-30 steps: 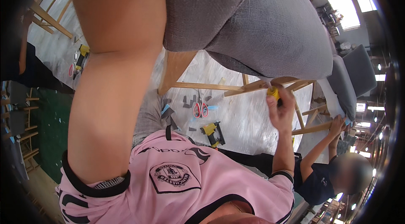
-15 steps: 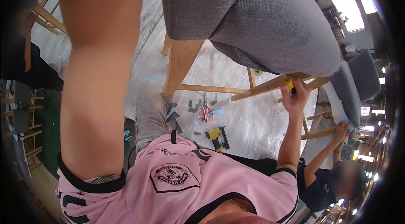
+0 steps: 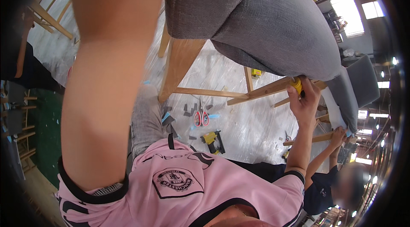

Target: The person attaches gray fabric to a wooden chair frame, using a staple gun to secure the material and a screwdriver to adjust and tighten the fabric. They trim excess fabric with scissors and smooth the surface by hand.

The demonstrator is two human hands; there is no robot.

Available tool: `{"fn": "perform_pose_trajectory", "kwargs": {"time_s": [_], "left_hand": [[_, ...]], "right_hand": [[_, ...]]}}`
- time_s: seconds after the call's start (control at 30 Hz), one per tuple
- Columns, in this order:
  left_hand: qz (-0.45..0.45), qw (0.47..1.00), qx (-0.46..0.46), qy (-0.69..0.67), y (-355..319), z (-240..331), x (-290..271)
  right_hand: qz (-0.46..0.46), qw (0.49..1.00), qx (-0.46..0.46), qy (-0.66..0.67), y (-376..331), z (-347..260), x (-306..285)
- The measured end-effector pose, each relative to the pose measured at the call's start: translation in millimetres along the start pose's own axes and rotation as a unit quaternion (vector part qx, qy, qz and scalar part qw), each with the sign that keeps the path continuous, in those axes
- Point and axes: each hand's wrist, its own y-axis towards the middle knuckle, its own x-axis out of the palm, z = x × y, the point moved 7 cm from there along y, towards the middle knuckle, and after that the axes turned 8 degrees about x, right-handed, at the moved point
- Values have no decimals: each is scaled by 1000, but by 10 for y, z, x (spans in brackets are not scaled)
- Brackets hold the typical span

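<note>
A grey upholstered chair [image 3: 282,26] with a wooden frame fills the upper middle of the head view, its fabric meeting a wooden leg [image 3: 183,64]. My right hand [image 3: 306,103] is closed around the yellow handle of a screwdriver-like tool [image 3: 297,85], held at the lower edge of the seat beside a wooden rail [image 3: 265,92]. The tip of the tool is mostly hidden by the chair. On the left, my left arm reaches up past the chair's side and leaves the picture at the top, so my left hand does not show.
Red-handled scissors [image 3: 201,118], dark fabric scraps [image 3: 188,110] and a yellow-and-black staple gun [image 3: 212,141] lie on the plastic-covered surface in front of me. At right, a co-worker's hands [image 3: 338,137] touch another grey chair [image 3: 352,94]. More wooden frames [image 3: 47,17] stand at left.
My left arm has shifted slightly to the right in the picture. My right hand keeps hold of the yellow-handled tool at the seat edge, its wrist turned a little. The whole view has shifted slightly.
</note>
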Motion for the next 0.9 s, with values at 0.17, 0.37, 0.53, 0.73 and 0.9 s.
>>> {"fn": "perform_pose_trajectory", "kwargs": {"time_s": [0.17,0.37,0.53,0.73,0.9], "left_hand": [[-3,1000,5,0,92,-21,-29],[-6,1000,6,5,156,-37,-61],[1,1000,4,2,207,-84,-78],[-3,1000,9,-2,297,-144,-57],[-6,1000,17,-8,442,-152,-25]], "right_hand": [[69,997,-10,-31,-79,278,197],[78,994,-39,-64,104,270,172],[81,989,-107,-61,272,146,60],[51,991,-90,-87,325,199,38],[73,986,-103,-107,388,189,76]]}}
